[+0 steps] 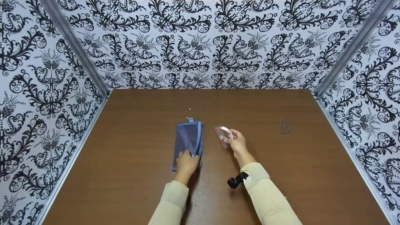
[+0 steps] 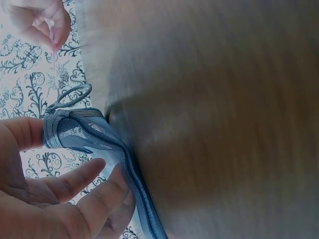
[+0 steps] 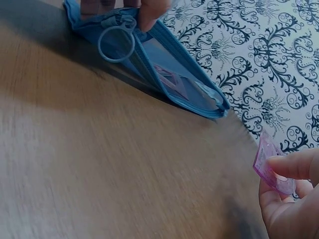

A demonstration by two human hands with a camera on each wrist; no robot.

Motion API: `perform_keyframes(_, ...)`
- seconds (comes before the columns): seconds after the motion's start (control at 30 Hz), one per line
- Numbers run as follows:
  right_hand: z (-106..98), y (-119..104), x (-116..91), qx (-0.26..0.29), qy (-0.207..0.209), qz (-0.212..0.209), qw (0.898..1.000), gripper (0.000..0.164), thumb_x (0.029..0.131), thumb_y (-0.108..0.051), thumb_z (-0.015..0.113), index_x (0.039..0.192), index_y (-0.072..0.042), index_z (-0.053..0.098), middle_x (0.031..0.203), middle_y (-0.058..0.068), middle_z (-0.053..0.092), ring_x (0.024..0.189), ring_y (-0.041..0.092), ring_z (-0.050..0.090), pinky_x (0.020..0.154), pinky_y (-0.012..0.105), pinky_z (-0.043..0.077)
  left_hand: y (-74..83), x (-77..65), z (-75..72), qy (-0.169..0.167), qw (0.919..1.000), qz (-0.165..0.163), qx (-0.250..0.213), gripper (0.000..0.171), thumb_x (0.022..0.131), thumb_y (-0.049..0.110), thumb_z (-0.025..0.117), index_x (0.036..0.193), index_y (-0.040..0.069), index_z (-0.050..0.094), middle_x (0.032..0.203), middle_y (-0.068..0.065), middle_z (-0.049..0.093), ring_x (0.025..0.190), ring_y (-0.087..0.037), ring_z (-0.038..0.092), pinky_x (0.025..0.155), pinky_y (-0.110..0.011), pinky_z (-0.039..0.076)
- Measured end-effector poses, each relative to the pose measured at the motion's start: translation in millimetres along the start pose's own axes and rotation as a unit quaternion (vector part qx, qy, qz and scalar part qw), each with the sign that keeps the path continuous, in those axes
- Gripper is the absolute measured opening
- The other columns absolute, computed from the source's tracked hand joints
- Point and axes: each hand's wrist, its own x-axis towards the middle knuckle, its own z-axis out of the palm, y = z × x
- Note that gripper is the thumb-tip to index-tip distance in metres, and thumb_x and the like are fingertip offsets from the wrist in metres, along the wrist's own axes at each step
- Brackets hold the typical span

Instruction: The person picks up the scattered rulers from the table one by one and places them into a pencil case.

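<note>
A blue zippered mesh pouch lies on the table, left of centre. My left hand grips its near end by the zipper edge. From the right, the pouch mouth shows parted, with a round zipper ring hanging at the held end. A pink, clear-edged piece shows inside the pouch. To the right of it, my right hand pinches a pink translucent protractor between thumb and fingers, held up off the table. In the left wrist view, fingers lie along the pouch's side.
A small clear protractor lies flat on the right part of the brown table. Patterned black-and-white walls close off the back and both sides, with grey strips at the corners. A black device is on my right wrist.
</note>
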Motion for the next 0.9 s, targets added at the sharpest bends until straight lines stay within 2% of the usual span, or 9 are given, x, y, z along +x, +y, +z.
perform_keyframes(0.1,3,1,-1,0.0,-0.007,0.002,1.0,0.058,0.078,0.02,0.059,0.134,0.008,0.046,0.124,0.028,0.052,0.089,0.021,0.057,0.063,0.02,0.05,-0.1,-0.1,-0.3,0.0,1.0,0.001,-0.001,0.052,0.084,0.025,0.062,0.127,-0.006,0.056,0.125,-0.028,0.051,0.113,-0.047,0.049,0.094,-0.055,0.042)
perform_keyframes(0.33,10,5,-4,-0.039,-0.014,-0.02,0.999,0.055,0.077,0.019,0.061,0.13,0.009,0.049,0.118,0.028,0.055,0.087,0.019,0.056,0.065,0.02,0.048,0.5,-0.8,-0.1,0.008,0.9999,0.009,-0.001,0.05,0.083,0.024,0.062,0.123,-0.006,0.058,0.118,-0.026,0.053,0.105,-0.047,0.052,0.091,-0.054,0.044)
perform_keyframes(0.67,22,8,-11,-0.068,-0.026,-0.021,0.997,0.056,0.076,0.019,0.061,0.129,0.008,0.051,0.119,0.029,0.055,0.088,0.021,0.055,0.067,0.02,0.048,2.4,-2.5,-0.9,0.017,0.9998,0.01,-0.001,0.049,0.081,0.023,0.062,0.12,-0.007,0.059,0.115,-0.026,0.054,0.102,-0.047,0.053,0.088,-0.054,0.044)
perform_keyframes(0.9,31,11,-13,-0.096,-0.035,-0.028,0.994,0.055,0.075,0.02,0.059,0.128,0.009,0.052,0.117,0.028,0.058,0.091,0.023,0.056,0.069,0.021,0.048,3.2,-2.7,-1.6,0.007,1.0,0.004,-0.003,0.053,0.083,0.023,0.062,0.126,-0.007,0.056,0.121,-0.028,0.052,0.107,-0.048,0.051,0.093,-0.055,0.042)
